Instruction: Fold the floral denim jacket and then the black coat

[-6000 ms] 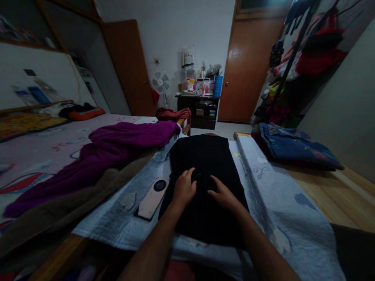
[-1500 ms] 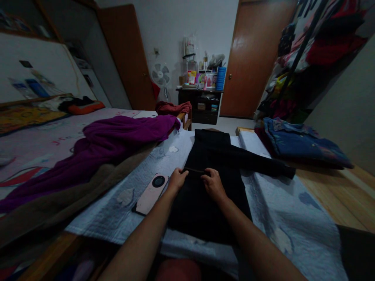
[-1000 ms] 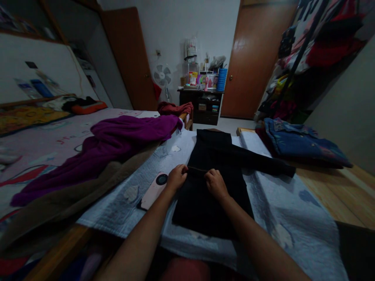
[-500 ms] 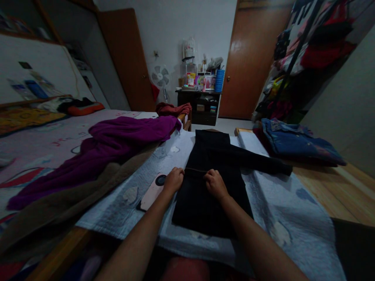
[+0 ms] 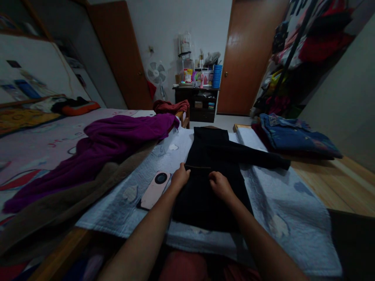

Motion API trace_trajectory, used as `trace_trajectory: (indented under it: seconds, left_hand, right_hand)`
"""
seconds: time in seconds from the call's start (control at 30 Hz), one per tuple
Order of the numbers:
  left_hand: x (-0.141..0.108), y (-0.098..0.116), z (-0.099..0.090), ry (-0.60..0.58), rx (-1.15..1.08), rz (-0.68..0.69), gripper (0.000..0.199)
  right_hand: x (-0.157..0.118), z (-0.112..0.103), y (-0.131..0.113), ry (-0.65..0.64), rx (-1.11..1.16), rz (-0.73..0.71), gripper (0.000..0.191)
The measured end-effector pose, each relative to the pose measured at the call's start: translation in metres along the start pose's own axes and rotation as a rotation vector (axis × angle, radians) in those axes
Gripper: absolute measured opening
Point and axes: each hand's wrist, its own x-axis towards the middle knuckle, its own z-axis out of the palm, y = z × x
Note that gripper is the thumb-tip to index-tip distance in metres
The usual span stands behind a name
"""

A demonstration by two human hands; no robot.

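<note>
A black long-sleeved garment (image 5: 216,199) lies flat on a pale blue-grey quilted cloth (image 5: 304,242), one sleeve stretched out to the right. A thin brownish line (image 5: 199,167) crosses its middle. At the left end of that line, my left hand (image 5: 180,177) is closed on the garment's edge, thumb against fingers. My right hand (image 5: 221,185) rests on the garment just below the line's right end, with fingers curled onto the fabric; its fingertips are partly hidden. Left of my left wrist lies a pink phone (image 5: 154,191) with a round dark camera.
A purple cloth (image 5: 125,136) and a brown blanket (image 5: 96,191) are heaped on the bed at left. Folded denim clothes (image 5: 295,134) sit on a wooden surface (image 5: 336,183) at right. A fan (image 5: 157,73) and a dark cabinet (image 5: 195,103) stand at the back.
My right hand has shifted slightly right and down, uncovering the line's right end. My left hand has moved a little right and turned, showing its thumb. More of the phone shows.
</note>
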Motion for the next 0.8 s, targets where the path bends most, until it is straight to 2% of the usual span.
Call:
trace_trajectory:
  seconds: [0.1,0.17,0.2,0.3,0.37,0.5,0.6,0.7,0.8]
  left_hand:
    - [-0.022,0.006,0.001,0.148,0.119,0.109,0.048]
    - [-0.04,0.008,0.006,0.238,0.201,0.268,0.053]
    - [-0.05,0.008,0.009,0.233,0.224,0.353,0.055]
    - [-0.078,0.005,0.018,0.048,0.245,0.56,0.053]
    - [-0.094,0.003,0.02,-0.068,0.255,0.633,0.052]
    - [-0.115,0.002,0.014,-0.202,0.228,0.651,0.055]
    - [-0.124,0.008,0.005,-0.328,0.167,0.656,0.07]
    - [-0.127,0.014,0.0,-0.395,0.138,0.64,0.093]
    - [-0.126,0.02,-0.001,-0.4,0.124,0.605,0.096]
  right_hand:
    - [-0.03,-0.001,-0.008,-0.046,-0.142,-0.022,0.021]
    - [-0.048,-0.001,-0.012,-0.06,-0.19,-0.051,0.026]
    - [-0.056,-0.001,-0.013,-0.067,-0.196,-0.076,0.03]
    - [-0.077,-0.001,-0.011,-0.09,-0.183,-0.161,0.039]
    - [-0.088,-0.003,-0.007,-0.099,-0.175,-0.189,0.045]
    - [-0.107,-0.012,0.007,-0.125,-0.173,-0.18,0.07]
    - [-0.113,-0.021,0.02,-0.138,-0.157,-0.157,0.085]
    - [-0.11,-0.029,0.03,-0.164,-0.074,-0.147,0.08]
    - [-0.102,-0.038,0.034,-0.192,0.04,-0.085,0.067]
